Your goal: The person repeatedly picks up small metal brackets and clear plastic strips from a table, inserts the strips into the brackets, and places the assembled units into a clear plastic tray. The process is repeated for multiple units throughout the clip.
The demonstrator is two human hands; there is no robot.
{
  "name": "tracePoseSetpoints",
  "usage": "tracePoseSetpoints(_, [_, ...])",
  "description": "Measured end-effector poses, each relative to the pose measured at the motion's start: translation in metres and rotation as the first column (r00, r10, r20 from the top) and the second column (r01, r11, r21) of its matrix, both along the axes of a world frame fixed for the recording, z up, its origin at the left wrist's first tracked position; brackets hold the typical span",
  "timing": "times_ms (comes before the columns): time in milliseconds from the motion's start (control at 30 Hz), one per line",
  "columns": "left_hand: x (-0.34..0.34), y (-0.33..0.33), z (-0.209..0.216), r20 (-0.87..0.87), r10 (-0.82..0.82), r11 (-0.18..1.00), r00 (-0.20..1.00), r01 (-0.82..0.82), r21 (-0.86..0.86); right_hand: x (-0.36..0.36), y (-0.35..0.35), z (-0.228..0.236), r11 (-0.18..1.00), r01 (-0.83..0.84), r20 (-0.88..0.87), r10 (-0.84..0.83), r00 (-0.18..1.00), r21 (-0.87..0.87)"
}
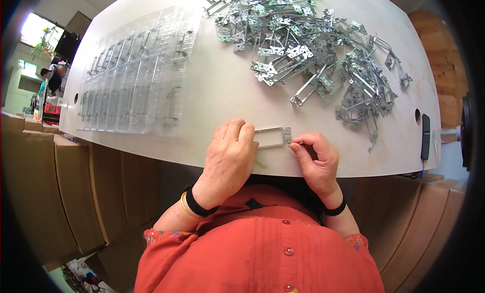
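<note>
Near the front edge of the table, a slim metal bracket [270, 137] with two parallel rods and a holed end plate lies between my hands. My left hand [230, 149] is closed over its left end, so that end is hidden under the fingers. Beside the plate at the other end, my right hand [318, 156] makes a pinch with thumb and forefinger. A small dark bit shows at those fingertips, too small to name. Whether the pinch also grips the plate's corner is unclear.
A large tangled heap of similar metal brackets [303, 50] covers the far right. Clear plastic trays [174, 98] with rows of long compartments, holding metal parts, stand at left. A black device [425, 136] lies at the right edge. Cardboard boxes [76, 187] flank the table.
</note>
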State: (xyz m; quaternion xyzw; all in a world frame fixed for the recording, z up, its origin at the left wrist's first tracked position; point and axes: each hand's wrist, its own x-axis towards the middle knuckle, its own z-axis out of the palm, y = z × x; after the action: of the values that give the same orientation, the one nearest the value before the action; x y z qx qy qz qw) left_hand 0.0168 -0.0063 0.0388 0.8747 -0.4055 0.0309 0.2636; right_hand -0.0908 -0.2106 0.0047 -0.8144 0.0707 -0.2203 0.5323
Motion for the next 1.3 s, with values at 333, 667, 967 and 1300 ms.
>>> tracePoseSetpoints(333, [-0.019, 0.012, 0.002, -0.064, -0.167, 0.984, 0.984, 0.171, 0.058, -0.002, 0.001, -0.007, 0.998, 0.01, 0.011, -0.011, 1.0, 0.069])
tracePoseSetpoints(667, [-0.037, 0.022, -0.013, 0.028, -0.276, 0.956, 0.961, 0.271, 0.112, -0.002, 0.003, -0.007, 0.997, 0.041, 0.024, -0.043, 0.999, 0.066])
tracePoseSetpoints(967, [-0.042, 0.022, -0.015, 0.019, -0.258, 0.962, 0.966, 0.259, -0.088, -0.004, 0.003, -0.013, 0.971, 0.064, 0.024, -0.071, 0.997, 0.232])
tracePoseSetpoints(1300, [-0.021, 0.004, -0.017, -0.253, -0.087, 0.932, 0.964, -0.011, -0.362, -0.005, 0.004, -0.014, 0.907, 0.133, 0.084, -0.18, 0.98, 0.4])
